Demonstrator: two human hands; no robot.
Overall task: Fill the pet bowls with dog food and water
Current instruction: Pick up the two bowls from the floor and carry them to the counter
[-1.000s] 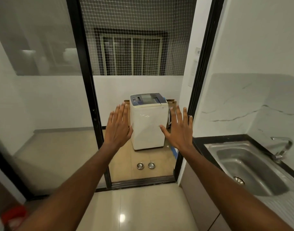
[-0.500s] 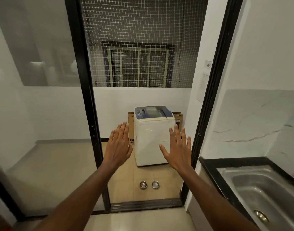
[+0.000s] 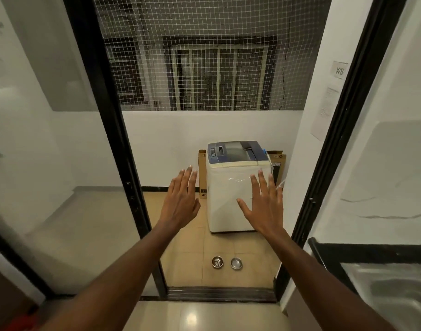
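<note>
Both hands are raised in front of the person at about chest height, palms facing away, fingers straight and spread. The left hand [image 3: 180, 201] holds nothing; the right hand [image 3: 264, 206] holds nothing.

The 2 pet bowls sit side by side on the tiled floor [image 3: 185, 266] beyond the door track [image 3: 219, 293], in front of the washing machine [image 3: 235, 185] and apart from it. The left bowl [image 3: 217, 262] shows something pale inside, too small to identify; the right bowl [image 3: 236, 263] looks bare.

Governing relation: the bowls lie well below and ahead of both hands, roughly centred between the 2 forearms, the pair lined up left to right. The right bowl lies on the right hand's side, the left bowl on the left hand's. Neither hand is near them.

Judgement: the task is at its outset. No food or water container is in view; a sink [image 3: 395, 295] sits in the counter [image 3: 371, 253] at lower right.
</note>
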